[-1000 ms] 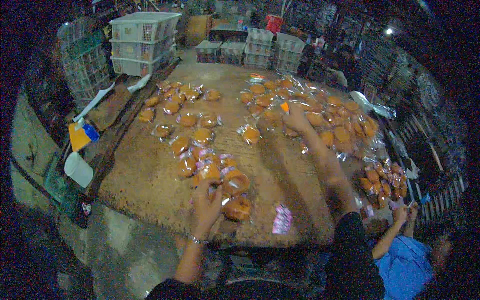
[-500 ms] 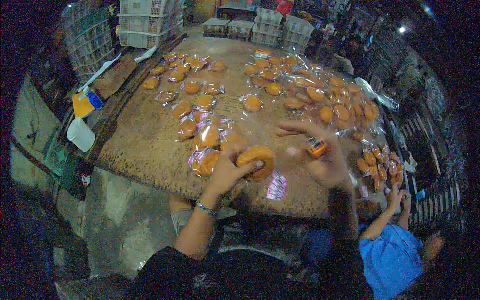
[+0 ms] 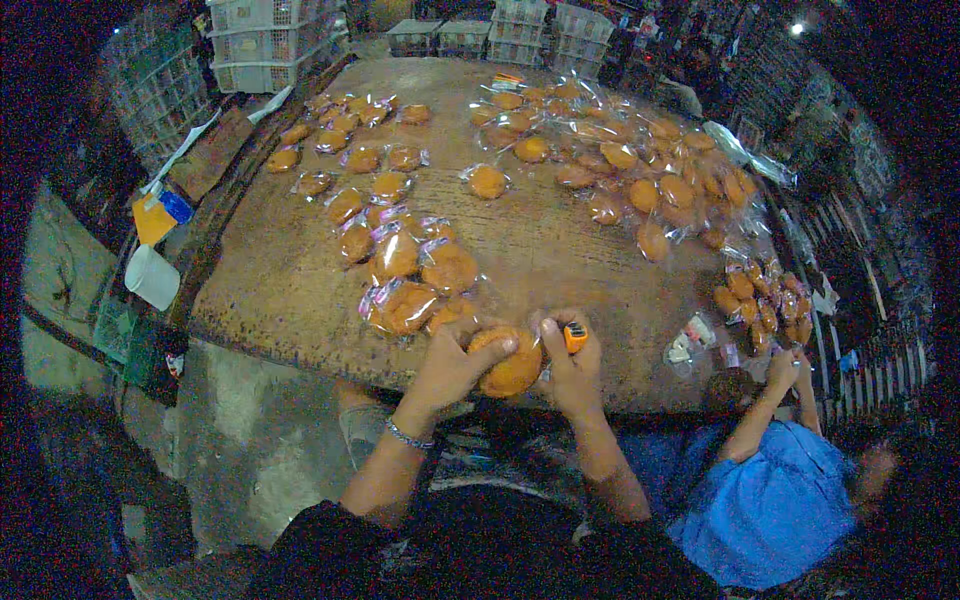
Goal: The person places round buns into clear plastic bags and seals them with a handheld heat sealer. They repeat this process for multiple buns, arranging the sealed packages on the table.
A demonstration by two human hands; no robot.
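While both hands meet at the near edge of the table (image 3: pixel 300 290), a wrapped bun (image 3: pixel 508 362) sits between them.
Left hand (image 3: pixel 452 368) fingers curl over the bun; right hand (image 3: pixel 572 372) pinches a small orange lighter (image 3: pixel 574 337) beside it. Bare tabletop lies just beyond; a child in blue (image 3: pixel 770 500) crowds the right corner.

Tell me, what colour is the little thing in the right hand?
Orange lighter-like thing with a dark end; head view.

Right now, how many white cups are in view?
1. The white cup lies on its side at the left, beside the wooden table, below an orange-and-blue packet. Others may be hidden in the dark.
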